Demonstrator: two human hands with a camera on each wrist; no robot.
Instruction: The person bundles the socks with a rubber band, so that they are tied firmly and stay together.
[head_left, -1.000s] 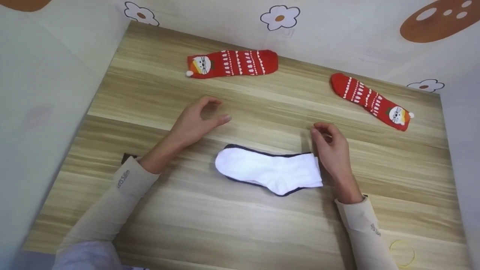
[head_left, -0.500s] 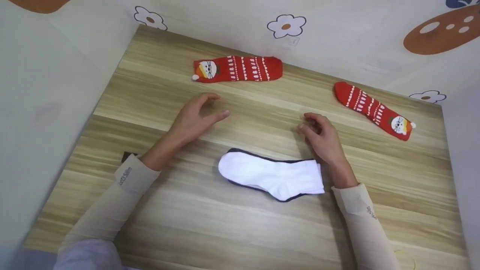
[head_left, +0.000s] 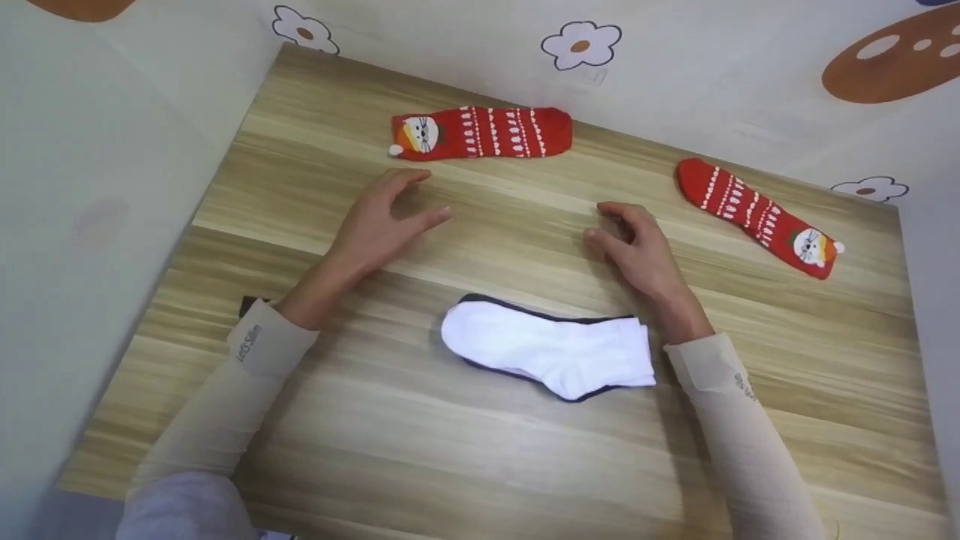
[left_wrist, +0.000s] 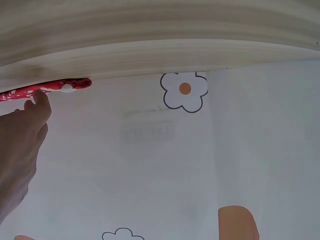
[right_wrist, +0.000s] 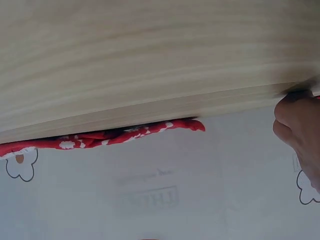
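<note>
1. A white sock [head_left: 551,345] lay on the table [head_left: 450,465], toe pointing between nine and ten o'clock, a dark sock [head_left: 472,298] peeking from beneath.
2. With the white sock as clock centre, the right hand [head_left: 637,251] was between one and two, fingers loosely bent, gripping nothing.
3. The left hand [head_left: 379,225] was at ten, thumb spread from curved fingers, likewise holding nothing.
4. One red patterned sock [head_left: 761,217] lay at two.
5. Another red sock [head_left: 480,133] lay between eleven and twelve, near the wall [head_left: 697,82].
</note>
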